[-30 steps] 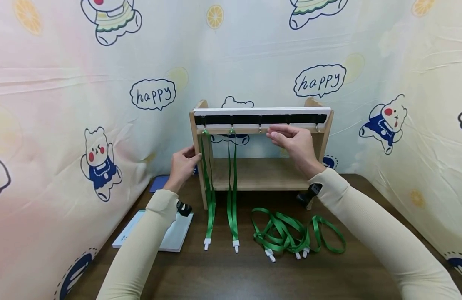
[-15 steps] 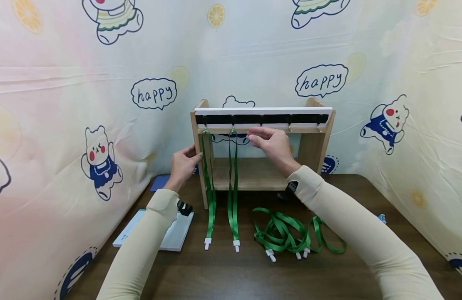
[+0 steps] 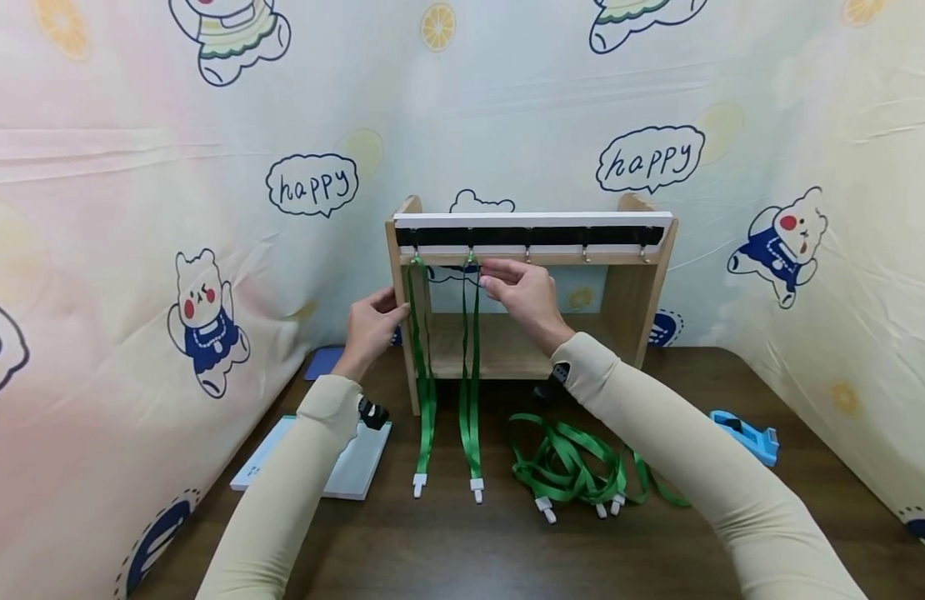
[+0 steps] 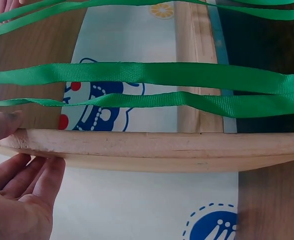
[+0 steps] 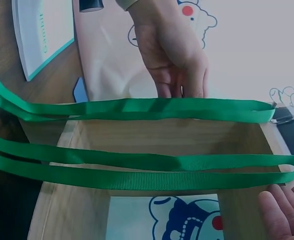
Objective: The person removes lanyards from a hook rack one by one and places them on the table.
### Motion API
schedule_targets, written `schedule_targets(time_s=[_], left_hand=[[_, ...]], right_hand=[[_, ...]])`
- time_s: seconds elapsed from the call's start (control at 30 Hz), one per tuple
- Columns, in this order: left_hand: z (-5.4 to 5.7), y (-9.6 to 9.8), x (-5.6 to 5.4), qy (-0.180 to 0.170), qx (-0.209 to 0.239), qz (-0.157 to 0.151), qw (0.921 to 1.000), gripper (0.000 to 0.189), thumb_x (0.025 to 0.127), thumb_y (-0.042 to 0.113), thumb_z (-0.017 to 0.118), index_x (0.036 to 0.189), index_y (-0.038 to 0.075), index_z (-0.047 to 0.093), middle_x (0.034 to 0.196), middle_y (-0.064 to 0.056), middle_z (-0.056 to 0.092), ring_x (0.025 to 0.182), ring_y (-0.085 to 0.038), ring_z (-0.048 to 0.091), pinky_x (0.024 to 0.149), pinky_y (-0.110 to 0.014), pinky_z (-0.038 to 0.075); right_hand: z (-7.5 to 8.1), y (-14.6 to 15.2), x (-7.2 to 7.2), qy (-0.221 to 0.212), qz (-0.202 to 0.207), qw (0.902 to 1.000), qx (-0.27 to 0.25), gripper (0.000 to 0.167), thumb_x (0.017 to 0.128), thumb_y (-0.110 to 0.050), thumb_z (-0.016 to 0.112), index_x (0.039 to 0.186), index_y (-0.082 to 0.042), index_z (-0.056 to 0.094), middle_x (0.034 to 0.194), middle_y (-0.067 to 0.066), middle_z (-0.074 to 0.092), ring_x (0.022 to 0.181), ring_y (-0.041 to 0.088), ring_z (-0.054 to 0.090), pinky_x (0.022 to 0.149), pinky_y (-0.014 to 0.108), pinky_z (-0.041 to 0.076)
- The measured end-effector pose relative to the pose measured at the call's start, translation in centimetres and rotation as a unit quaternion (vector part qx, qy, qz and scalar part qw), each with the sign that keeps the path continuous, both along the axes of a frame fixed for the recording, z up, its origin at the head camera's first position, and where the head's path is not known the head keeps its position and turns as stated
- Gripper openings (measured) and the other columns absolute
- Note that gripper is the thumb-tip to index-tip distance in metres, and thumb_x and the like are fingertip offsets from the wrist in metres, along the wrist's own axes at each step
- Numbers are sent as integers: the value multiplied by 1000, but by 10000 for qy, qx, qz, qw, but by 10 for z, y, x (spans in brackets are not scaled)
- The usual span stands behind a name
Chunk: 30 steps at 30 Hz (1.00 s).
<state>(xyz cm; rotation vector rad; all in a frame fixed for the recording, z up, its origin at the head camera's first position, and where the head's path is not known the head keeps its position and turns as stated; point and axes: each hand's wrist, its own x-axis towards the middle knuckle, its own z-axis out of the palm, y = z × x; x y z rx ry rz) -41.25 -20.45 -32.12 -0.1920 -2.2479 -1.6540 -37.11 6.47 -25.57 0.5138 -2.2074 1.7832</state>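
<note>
- Left hand pinches the rack's left side panel, thumb on one face, fingers on the other.
- Right hand: fingers straight, side by side, gripping nothing; fingertips just beside the top of the second lanyard, contact can't tell. Hands apart from each other.
- First lanyard and second lanyard both hang from the two leftmost hooks of the wooden rack, green straps, white clips at the bottom.
- Three more hooks to the right on the black strip.
- Tangled green lanyards lie on the tabletop, in front of the rack.
- White box or book, can't tell which, partly behind left sleeve.
- Blue object beside right sleeve.
</note>
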Motion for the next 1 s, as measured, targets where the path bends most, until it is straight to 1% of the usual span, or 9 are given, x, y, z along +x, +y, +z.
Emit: schedule_targets(time_s=[0.17, 0.3, 0.4, 0.47, 0.57, 0.7, 0.8, 0.9, 1.0], left_hand=[[0, 0, 1, -17, -19, 22, 10000, 53, 96, 25, 69, 145, 12, 56, 139, -14, 64, 128, -26, 62, 106, -43, 54], [0, -1, 1, -28, -15, 10, 10000, 53, 97, 25, 69, 146, 11, 55, 140, -14, 64, 128, -26, 62, 106, -44, 54], [0, 0, 2, -47, 6, 7, 10000, 53, 96, 24, 69, 146, 11, 55, 140, -14, 64, 128, -26, 62, 106, -44, 54], [0, 1, 3, -54, 0, 21, 10000, 53, 96, 24, 69, 146, 11, 55, 140, -14, 64, 128, -26, 62, 107, -44, 54], [-1, 2, 3, -38, 1, 37, 10000, 53, 97, 25, 69, 146, 11, 55, 140, -14, 64, 129, -26, 61, 107, -44, 53], [0, 2, 3, 6, -7, 5, 10000, 52, 97, 25, 69, 146, 11, 56, 140, -14, 64, 129, -26, 62, 107, -44, 53], [0, 1, 4, 18, 5, -21, 10000, 52, 97, 24, 69, 145, 11, 56, 139, -14, 64, 127, -26, 62, 106, -44, 54], [1, 1, 5, 2, 7, -36, 10000, 53, 96, 24, 69, 145, 10, 56, 139, -14, 64, 127, -26, 63, 105, -43, 55], [1, 0, 6, 15, -16, -48, 10000, 53, 96, 24, 69, 146, 10, 55, 139, -15, 64, 128, -26, 62, 105, -43, 55]], right_hand=[[-1, -5, -2, 88, -53, 9999, -54, 32, 95, -24, 72, 127, -18, 72, 124, 7, 75, 110, 17, 73, 91, 26, 60], [-2, -13, -6, 95, -58, 9999, -85, 32, 95, -25, 72, 127, -18, 72, 124, 7, 75, 113, 23, 73, 90, 27, 61], [-3, -20, -7, 67, -163, 9998, -31, 33, 95, -26, 73, 126, -16, 72, 120, 7, 76, 110, 25, 74, 90, 30, 61], [-4, -25, -7, 45, -275, 9996, 69, 34, 95, -28, 73, 126, -16, 72, 117, 4, 77, 107, 24, 75, 90, 33, 62], [-5, -32, -6, 55, -406, 9991, 93, 33, 94, -31, 73, 123, -14, 73, 114, 4, 78, 105, 24, 75, 91, 36, 61], [-4, -40, -6, 35, -493, 9986, -183, 29, 93, -31, 75, 115, -13, 76, 110, 5, 79, 102, 23, 76, 88, 33, 62], [-2, -45, -6, 4, -583, 9977, -341, 25, 93, -32, 75, 108, -13, 77, 105, 5, 79, 96, 19, 77, 86, 30, 63], [-1, -48, -6, -29, -725, 9967, -352, 23, 93, -35, 74, 102, -15, 78, 98, 3, 80, 90, 15, 77, 85, 30, 62], [0, -50, -5, -48, -787, 9962, -363, 24, 94, -38, 72, 101, -16, 78, 93, 2, 80, 86, 12, 77, 85, 32, 62]])
